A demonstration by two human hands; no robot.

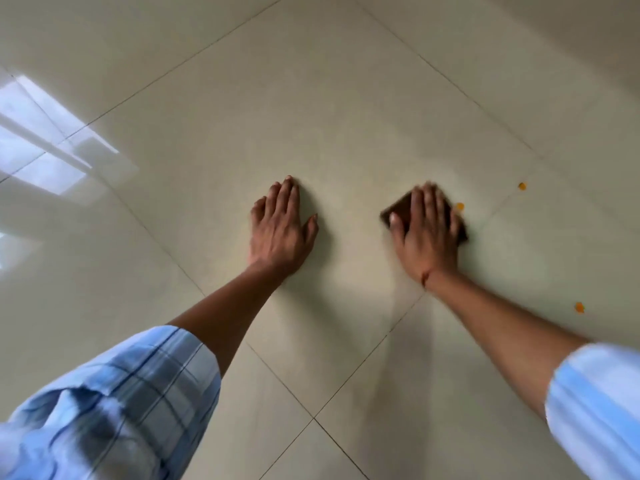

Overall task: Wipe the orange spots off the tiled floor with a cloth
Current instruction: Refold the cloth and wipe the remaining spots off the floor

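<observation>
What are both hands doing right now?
Left hand: open, flat on the floor, holding nothing.
Right hand: open, pressing the brown cloth down.

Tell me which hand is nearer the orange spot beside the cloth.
Right. The right hand presses the brown cloth just left of that orange spot; the left hand rests flat, far to its left.

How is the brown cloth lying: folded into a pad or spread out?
Apparently folded: the brown cloth shows as a compact dark rectangle under the flat right hand. Motion blur hides any layers.
</observation>
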